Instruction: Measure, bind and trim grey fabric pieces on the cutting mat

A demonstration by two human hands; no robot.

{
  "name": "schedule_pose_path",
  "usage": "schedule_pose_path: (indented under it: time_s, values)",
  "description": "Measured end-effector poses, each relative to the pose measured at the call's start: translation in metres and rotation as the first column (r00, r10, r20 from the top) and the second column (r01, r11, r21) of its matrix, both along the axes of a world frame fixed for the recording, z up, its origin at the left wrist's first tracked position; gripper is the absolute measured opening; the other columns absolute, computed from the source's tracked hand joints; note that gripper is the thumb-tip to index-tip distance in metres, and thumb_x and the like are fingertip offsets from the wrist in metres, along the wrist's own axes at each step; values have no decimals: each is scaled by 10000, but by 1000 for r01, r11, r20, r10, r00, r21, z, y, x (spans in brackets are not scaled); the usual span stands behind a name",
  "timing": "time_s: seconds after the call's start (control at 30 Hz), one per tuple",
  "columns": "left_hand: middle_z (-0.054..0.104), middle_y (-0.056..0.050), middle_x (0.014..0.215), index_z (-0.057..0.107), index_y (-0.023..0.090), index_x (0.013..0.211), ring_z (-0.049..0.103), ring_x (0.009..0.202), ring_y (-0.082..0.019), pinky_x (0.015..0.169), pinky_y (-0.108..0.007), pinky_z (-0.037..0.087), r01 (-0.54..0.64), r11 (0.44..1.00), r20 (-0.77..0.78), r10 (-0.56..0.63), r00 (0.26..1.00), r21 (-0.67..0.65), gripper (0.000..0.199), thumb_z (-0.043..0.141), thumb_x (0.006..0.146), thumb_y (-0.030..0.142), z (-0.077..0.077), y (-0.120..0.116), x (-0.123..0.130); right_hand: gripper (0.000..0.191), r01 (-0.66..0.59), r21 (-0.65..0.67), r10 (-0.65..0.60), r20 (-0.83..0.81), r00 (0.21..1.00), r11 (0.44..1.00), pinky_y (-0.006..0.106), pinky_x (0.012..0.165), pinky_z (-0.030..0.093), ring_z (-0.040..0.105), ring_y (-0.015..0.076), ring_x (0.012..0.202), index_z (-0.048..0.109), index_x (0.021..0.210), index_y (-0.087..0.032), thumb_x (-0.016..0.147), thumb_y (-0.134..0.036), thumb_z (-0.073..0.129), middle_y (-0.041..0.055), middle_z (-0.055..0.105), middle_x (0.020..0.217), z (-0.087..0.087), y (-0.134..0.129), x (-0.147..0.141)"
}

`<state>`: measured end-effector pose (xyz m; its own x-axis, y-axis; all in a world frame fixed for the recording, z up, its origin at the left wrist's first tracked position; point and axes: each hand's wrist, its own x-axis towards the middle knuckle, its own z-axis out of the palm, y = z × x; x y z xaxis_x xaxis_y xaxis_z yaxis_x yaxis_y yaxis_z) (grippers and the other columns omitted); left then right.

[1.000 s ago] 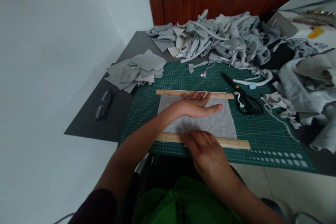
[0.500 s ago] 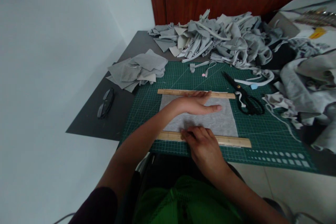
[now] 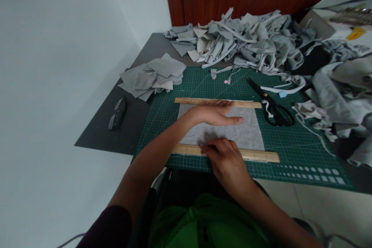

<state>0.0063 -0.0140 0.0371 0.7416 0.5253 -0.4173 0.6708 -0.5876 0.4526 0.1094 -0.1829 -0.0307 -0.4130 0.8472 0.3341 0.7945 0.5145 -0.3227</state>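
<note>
A piece of grey cloth (image 3: 247,130) lies flat on the green cutting mat (image 3: 157,120). Along its far edge runs one wooden ruler (image 3: 247,104), and a second wooden ruler (image 3: 260,155) lies along its near edge. My left hand (image 3: 216,114) reaches over the cloth, fingers stretched across the far ruler and thumb spread out above the cloth. At the near ruler, my right hand (image 3: 226,159) has its fingers bent and closed, with thumb and fingertips gripping the ruler left of its middle. The knuckles hide part of this ruler.
Black scissors (image 3: 271,106) lie to the right of the cloth. Flat grey cloth pieces (image 3: 154,73) are stacked at the left, near folded glasses (image 3: 117,113). A heap of cloth scraps (image 3: 247,42) fills the back, and more cloth (image 3: 343,93) lies at the right.
Both hands stay in nearly the same places on the rulers. The view has shifted very slightly.
</note>
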Motion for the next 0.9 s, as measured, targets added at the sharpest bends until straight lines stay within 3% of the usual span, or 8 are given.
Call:
schedule_pose_path:
  time_s: [0.2, 0.4, 0.6, 0.9]
  values:
    - [61, -88, 1759, 64, 146, 1689, 76, 1634, -251, 1314, -427, 68, -5, 1000, 8, 5, 1000, 18, 1001, 249, 956, 802, -2, 0, 1, 365, -11, -18, 11, -12, 1000, 1000, 441, 888, 470, 594, 283, 1003, 762, 1193, -212, 908, -49, 603, 99, 729, 1094, 3, 0, 1]
    - [137, -100, 1755, 152, 192, 1678, 109, 1629, -297, 1303, -501, 100, -51, 996, 38, 48, 998, 69, 994, 284, 929, 833, -6, -4, 0, 313, 15, -36, -16, -33, 999, 999, 449, 888, 496, 588, 290, 1004, 749, 1209, -183, 967, -101, 569, 120, 718, 1107, -1, -2, -1]
    - [163, -124, 1751, 166, 169, 1670, 150, 1620, -305, 1297, -479, 133, -52, 994, 39, 49, 998, 92, 1018, 273, 918, 847, -5, -4, -1, 358, 48, -37, -50, -43, 998, 998, 455, 883, 513, 580, 308, 1047, 725, 1257, -143, 968, -71, 527, 162, 698, 1126, -6, -3, -4]
    - [217, -156, 1733, 213, 122, 1652, 197, 1610, -302, 1292, -440, 155, -67, 993, 75, 59, 995, 102, 957, 328, 963, 776, -6, -5, 1, 340, 56, -3, -56, 6, 998, 998, 432, 863, 489, 584, 290, 992, 750, 1235, -162, 944, -73, 598, 135, 710, 1090, 0, -2, -4]
